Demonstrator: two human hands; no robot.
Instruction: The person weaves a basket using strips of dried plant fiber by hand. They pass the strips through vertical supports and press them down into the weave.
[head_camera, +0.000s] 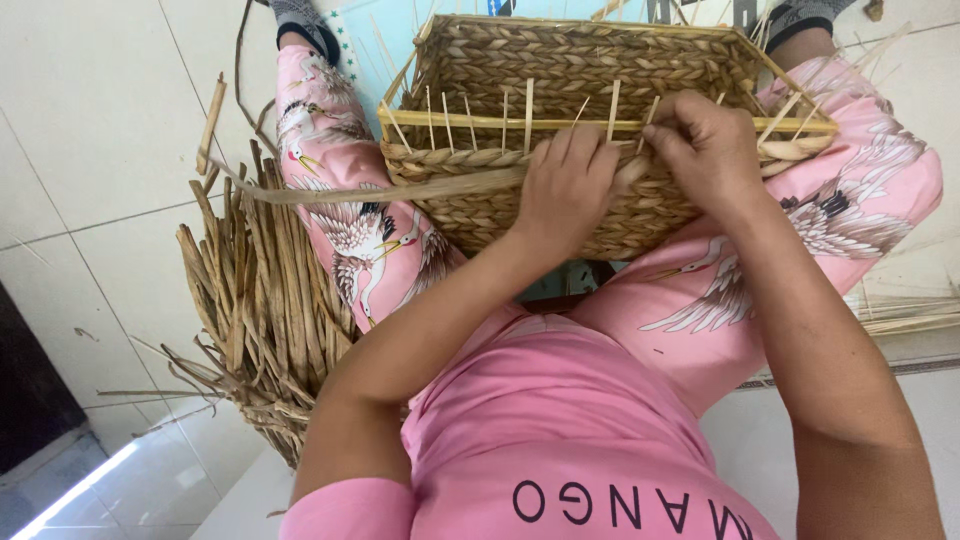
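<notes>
A rectangular woven straw basket (560, 70) rests on my lap between my knees, its near wall half woven, with thin upright stakes (529, 112) sticking above the rim. My left hand (565, 190) presses on the near wall and pinches a long flat dried strand (350, 190) that trails off to the left. My right hand (705, 145) grips the braid at the top of the same wall, just right of the left hand, fingers curled around the weave near a stake.
A bundle of dried straw strands (255, 300) lies on the white tiled floor (90, 150) to my left. More thin strands (905, 320) lie at the right. My legs in pink bird-patterned trousers (340, 200) flank the basket.
</notes>
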